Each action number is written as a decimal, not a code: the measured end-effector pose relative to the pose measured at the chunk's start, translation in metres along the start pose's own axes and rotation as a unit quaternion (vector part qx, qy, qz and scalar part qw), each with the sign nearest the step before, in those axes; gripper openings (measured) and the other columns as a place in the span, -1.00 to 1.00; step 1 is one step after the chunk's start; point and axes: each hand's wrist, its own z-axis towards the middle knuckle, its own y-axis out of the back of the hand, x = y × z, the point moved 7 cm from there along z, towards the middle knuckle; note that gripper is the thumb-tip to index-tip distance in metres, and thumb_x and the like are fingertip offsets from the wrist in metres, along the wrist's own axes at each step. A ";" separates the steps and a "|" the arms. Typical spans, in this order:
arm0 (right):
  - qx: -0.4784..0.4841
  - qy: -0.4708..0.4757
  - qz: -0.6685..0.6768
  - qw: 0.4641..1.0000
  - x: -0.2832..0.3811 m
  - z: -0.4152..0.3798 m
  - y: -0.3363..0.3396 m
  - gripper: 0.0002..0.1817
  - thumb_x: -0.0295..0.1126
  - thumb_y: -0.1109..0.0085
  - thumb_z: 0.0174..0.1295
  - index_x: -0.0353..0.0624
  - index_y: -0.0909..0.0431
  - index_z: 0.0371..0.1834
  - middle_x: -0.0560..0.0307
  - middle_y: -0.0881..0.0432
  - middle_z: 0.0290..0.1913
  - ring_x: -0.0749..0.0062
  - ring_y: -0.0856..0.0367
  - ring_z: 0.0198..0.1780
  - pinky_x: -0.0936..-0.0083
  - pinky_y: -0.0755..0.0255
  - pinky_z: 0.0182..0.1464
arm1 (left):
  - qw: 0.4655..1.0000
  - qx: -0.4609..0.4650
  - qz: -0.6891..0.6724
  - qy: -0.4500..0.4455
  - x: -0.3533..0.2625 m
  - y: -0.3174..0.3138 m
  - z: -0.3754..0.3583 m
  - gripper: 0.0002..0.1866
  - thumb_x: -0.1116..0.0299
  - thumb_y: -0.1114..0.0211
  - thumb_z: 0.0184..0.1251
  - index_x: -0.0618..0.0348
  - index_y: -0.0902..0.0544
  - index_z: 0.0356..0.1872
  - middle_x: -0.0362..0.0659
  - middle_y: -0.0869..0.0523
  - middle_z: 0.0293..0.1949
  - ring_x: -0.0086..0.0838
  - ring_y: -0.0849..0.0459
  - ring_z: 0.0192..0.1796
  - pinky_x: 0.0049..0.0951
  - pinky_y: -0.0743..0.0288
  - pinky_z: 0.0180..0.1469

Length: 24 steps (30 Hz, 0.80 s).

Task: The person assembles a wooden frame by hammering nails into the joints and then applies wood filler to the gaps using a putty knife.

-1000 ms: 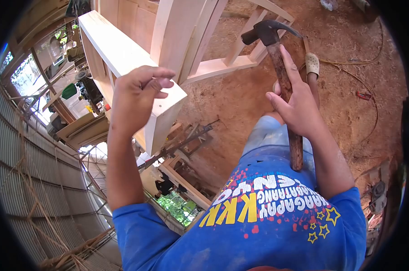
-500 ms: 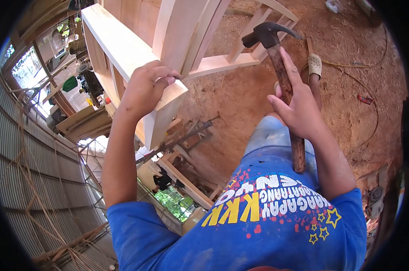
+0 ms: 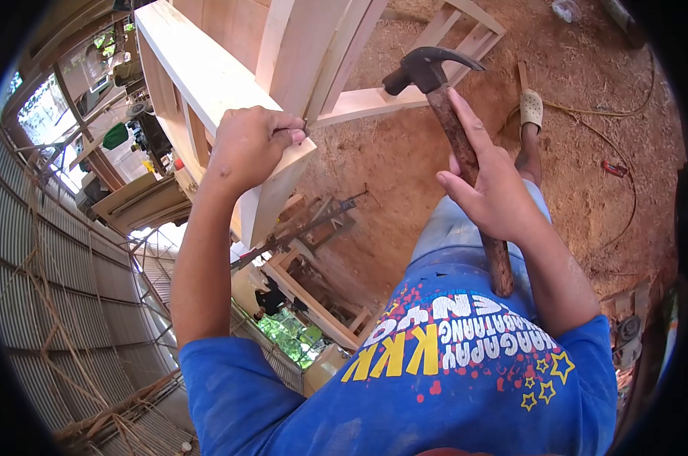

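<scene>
Pale unfinished wood: the plank [image 3: 207, 76] of a timber frame is lying under the left hand [image 3: 249, 144], whose fingers are pinching a small dark nail [image 3: 304, 129] against the plank's corner. The right hand [image 3: 496, 194] is gripping the wooden handle of a claw hammer [image 3: 427, 68], head raised near the nail, not touching it. A sandal [image 3: 531, 109] is lying on the sawdust floor.

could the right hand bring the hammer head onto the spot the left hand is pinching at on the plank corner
Probably yes. The right hand holds the hammer raised beside the plank, with open air between its head and the corner. Only the left hand, whose fingertips sit right at that spot, crowds it.
</scene>
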 end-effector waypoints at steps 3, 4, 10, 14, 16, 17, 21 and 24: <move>-0.016 0.036 0.028 0.999 0.008 0.002 -0.002 0.03 -0.51 -0.27 0.33 0.00 0.17 0.78 -0.08 -0.68 -0.02 0.18 -0.69 -0.20 0.25 -0.55 0.02 | 1.000 -0.008 0.015 0.003 -0.003 0.002 -0.001 -0.78 0.24 -0.39 0.35 0.06 -0.88 -0.13 0.00 -0.84 -0.30 -0.05 -0.80 -0.23 -0.24 -0.61 0.06; -0.041 0.067 0.020 0.997 0.012 0.002 0.000 0.02 -0.50 -0.26 0.34 -0.03 0.18 0.78 -0.11 -0.66 0.10 0.18 -0.71 -0.12 0.28 -0.55 0.07 | 1.000 -0.013 0.019 -0.001 -0.004 0.002 -0.001 -0.78 0.24 -0.39 0.35 0.05 -0.88 -0.13 0.00 -0.84 -0.30 -0.05 -0.80 -0.23 -0.24 -0.61 0.05; -0.131 0.101 0.215 0.962 0.042 0.013 -0.001 -0.02 -0.44 -0.22 0.45 -0.02 0.25 0.78 0.16 -0.57 -0.19 0.63 -0.45 -0.48 0.64 -0.40 -0.41 | 0.999 -0.015 0.022 -0.027 0.000 -0.001 -0.001 -0.79 0.25 -0.39 0.35 0.04 -0.88 -0.13 -0.01 -0.84 -0.30 -0.06 -0.80 -0.22 -0.21 -0.61 0.03; -0.094 0.174 0.147 0.969 0.044 0.020 -0.017 -0.05 -0.45 -0.18 0.48 -0.01 0.24 0.78 0.16 -0.61 -0.18 0.61 -0.52 -0.47 0.62 -0.47 -0.41 | 0.999 -0.019 0.031 -0.040 -0.001 -0.001 0.000 -0.82 0.29 -0.39 0.33 0.07 -0.87 -0.17 -0.01 -0.83 -0.31 -0.07 -0.79 -0.23 -0.20 -0.61 0.01; -0.063 0.221 0.074 0.971 0.039 0.024 -0.032 -0.07 -0.47 -0.16 0.49 -0.01 0.22 0.78 0.11 -0.65 -0.12 0.53 -0.60 -0.40 0.57 -0.53 -0.33 | 0.998 -0.021 0.026 -0.045 0.000 0.000 0.000 -0.86 0.35 -0.40 0.28 0.13 -0.84 -0.23 0.03 -0.82 -0.32 -0.06 -0.77 -0.26 -0.20 -0.61 -0.03; -0.049 0.219 0.053 0.973 0.037 0.026 -0.035 -0.07 -0.47 -0.16 0.49 -0.01 0.22 0.78 0.10 -0.64 -0.10 0.52 -0.58 -0.38 0.56 -0.52 -0.31 | 0.999 -0.021 0.022 -0.040 0.000 0.000 -0.001 -0.85 0.36 -0.40 0.28 0.13 -0.85 -0.22 0.02 -0.83 -0.30 -0.08 -0.78 -0.24 -0.20 -0.62 -0.01; -0.121 0.179 0.157 0.964 0.048 0.021 -0.013 -0.07 -0.47 -0.15 0.48 -0.03 0.22 0.78 0.04 -0.59 0.01 0.48 -0.53 -0.28 0.55 -0.46 -0.23 | 0.998 -0.030 0.005 -0.049 0.001 -0.002 -0.001 -0.83 0.37 -0.42 0.26 0.14 -0.86 -0.19 -0.01 -0.85 -0.24 -0.11 -0.80 -0.18 -0.22 -0.63 0.03; -0.161 0.176 0.216 0.947 0.052 0.021 -0.006 -0.07 -0.47 -0.15 0.48 -0.04 0.22 0.78 -0.01 -0.55 0.09 0.45 -0.48 -0.21 0.54 -0.42 -0.17 | 0.998 -0.026 0.009 -0.052 0.002 -0.003 -0.002 -0.83 0.38 -0.41 0.26 0.17 -0.86 -0.18 0.00 -0.86 -0.23 -0.11 -0.80 -0.16 -0.22 -0.63 0.03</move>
